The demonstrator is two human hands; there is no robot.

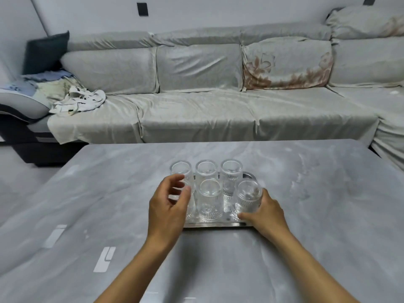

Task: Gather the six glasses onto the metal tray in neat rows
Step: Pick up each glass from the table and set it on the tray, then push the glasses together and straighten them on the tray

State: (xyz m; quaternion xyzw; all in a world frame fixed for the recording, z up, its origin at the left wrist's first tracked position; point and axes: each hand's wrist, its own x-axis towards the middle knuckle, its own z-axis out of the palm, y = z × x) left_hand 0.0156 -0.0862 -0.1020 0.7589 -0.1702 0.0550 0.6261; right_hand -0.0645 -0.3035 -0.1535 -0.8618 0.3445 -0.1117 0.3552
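Several clear ribbed glasses stand in two rows on the metal tray [218, 224] at the table's middle. The back row holds a left glass [180, 169], a middle glass [206, 170] and a right glass [231, 171]. In the front row, a middle glass [210, 199] stands free. My right hand [265, 213] grips the front right glass [248, 199], which leans slightly. My left hand [168, 206] curls loosely around the front left glass [189, 209], fingers apart, hiding most of it; whether it touches the glass is unclear.
The grey marble-look table [306, 193] spreads wide around the tray. Behind it runs a grey covered sofa [196, 106] with a crumpled white cloth [78, 101] at its left end.
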